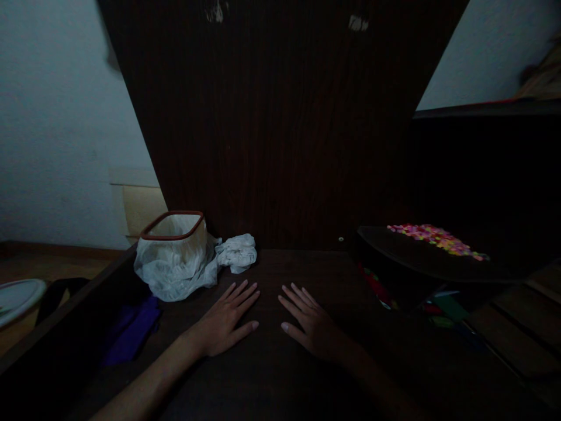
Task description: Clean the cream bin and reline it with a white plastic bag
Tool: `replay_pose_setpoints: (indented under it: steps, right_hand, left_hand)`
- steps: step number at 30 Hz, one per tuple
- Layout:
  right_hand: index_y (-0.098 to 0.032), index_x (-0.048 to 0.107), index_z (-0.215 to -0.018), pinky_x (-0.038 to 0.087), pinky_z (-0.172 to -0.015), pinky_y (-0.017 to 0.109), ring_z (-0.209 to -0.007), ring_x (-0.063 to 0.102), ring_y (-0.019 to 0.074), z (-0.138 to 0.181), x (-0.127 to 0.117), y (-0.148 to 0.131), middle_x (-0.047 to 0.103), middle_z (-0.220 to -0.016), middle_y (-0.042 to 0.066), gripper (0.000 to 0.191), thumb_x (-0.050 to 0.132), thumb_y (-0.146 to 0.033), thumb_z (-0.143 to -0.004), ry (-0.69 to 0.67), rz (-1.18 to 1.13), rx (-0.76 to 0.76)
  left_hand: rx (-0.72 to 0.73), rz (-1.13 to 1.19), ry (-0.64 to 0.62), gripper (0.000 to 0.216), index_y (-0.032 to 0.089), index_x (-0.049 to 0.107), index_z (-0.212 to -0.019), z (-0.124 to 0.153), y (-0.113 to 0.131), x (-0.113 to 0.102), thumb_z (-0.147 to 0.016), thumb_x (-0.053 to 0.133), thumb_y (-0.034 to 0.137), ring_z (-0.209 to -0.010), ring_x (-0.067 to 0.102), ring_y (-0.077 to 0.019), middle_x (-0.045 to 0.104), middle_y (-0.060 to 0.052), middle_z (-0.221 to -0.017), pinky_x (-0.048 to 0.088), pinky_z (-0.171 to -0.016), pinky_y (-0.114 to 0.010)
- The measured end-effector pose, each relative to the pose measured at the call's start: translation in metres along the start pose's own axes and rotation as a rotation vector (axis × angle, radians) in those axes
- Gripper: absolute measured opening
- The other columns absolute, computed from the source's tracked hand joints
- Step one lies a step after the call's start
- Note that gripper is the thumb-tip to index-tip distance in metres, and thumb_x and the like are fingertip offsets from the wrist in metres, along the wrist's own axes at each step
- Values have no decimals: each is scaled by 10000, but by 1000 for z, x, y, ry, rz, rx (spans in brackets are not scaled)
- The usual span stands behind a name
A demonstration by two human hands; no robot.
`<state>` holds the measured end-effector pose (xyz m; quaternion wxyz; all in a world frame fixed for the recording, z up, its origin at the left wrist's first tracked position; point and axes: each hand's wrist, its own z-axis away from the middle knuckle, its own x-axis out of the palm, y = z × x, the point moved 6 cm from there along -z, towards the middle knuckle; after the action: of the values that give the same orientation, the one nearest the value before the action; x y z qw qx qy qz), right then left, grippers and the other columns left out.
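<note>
Palm down on the dark wooden surface (269, 374), my left hand (230, 318) has its fingers spread and holds nothing. My right hand (309, 321) lies flat beside it, fingers apart, also holding nothing. A gap of bare wood separates the two thumbs. Beyond my left hand stands a small bin (173, 225) with a reddish-brown rim, lined with a whitish plastic bag (170, 278). The crumpled, knotted end (239, 251) of white plastic lies just past my left fingertips. Left of my left wrist is a purple cloth (134, 327).
A tall dark wooden panel (280, 128) rises behind the surface. At right, a dark curved shelf (394, 251) bears a strip of small colourful pieces (438, 240). Red and green items (374, 286) lie beneath it. A raised wooden edge (74, 316) runs along the left.
</note>
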<state>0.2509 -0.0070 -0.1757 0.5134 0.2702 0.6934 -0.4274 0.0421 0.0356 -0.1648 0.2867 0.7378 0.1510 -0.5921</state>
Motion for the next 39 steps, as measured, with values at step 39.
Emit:
replay_pose_setpoints:
  steps: [39]
  right_hand:
    - [-208, 379, -1557, 174, -1258, 581, -1555, 161, 303, -2, -1, 1, 243, -1657, 89, 630, 431, -538, -1023, -61, -66, 41]
  left_hand:
    - [-550, -255, 996, 579, 171, 518, -1187, 51, -103, -144, -783, 746, 518, -1478, 204, -519, 289, -241, -1562, 218, -1164, -710]
